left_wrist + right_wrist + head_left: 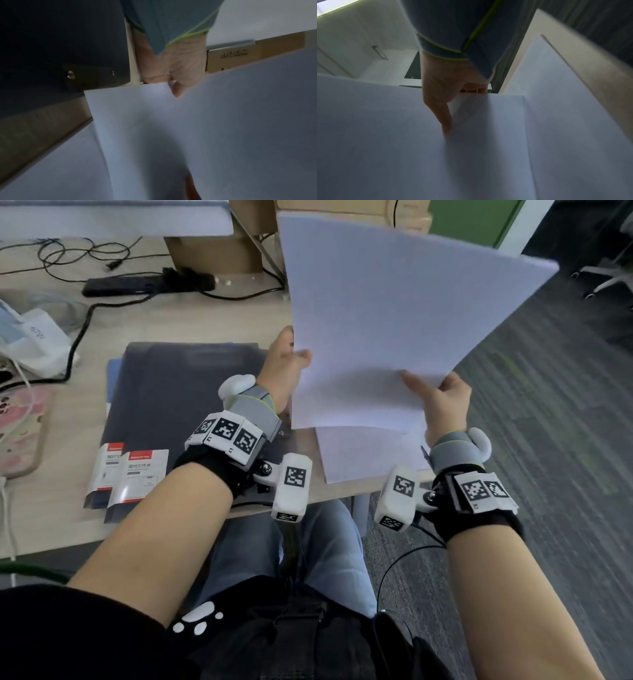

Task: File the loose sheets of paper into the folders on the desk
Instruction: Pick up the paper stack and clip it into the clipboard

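Observation:
Both hands hold a white sheet of paper [387,330] lifted above the desk's right end. My left hand [291,361] pinches its left edge, thumb on top; the wrist view shows the same pinch [173,86] on the sheet [205,128]. My right hand [435,395] grips the lower right corner, thumb laid across the sheet [402,135], as the right wrist view shows [443,116]. More white paper [363,453] lies flat on the desk under the lifted sheet. A dark grey folder [171,395] lies shut to the left, over a blue folder [111,378].
Two packaged folder labels [126,474] lie near the front desk edge [68,539]. A power strip [147,285] and cables run along the back. Cardboard boxes [212,251] stand behind. White bags [30,340] and a pink case [19,433] sit at the left. Carpet [548,440] lies right.

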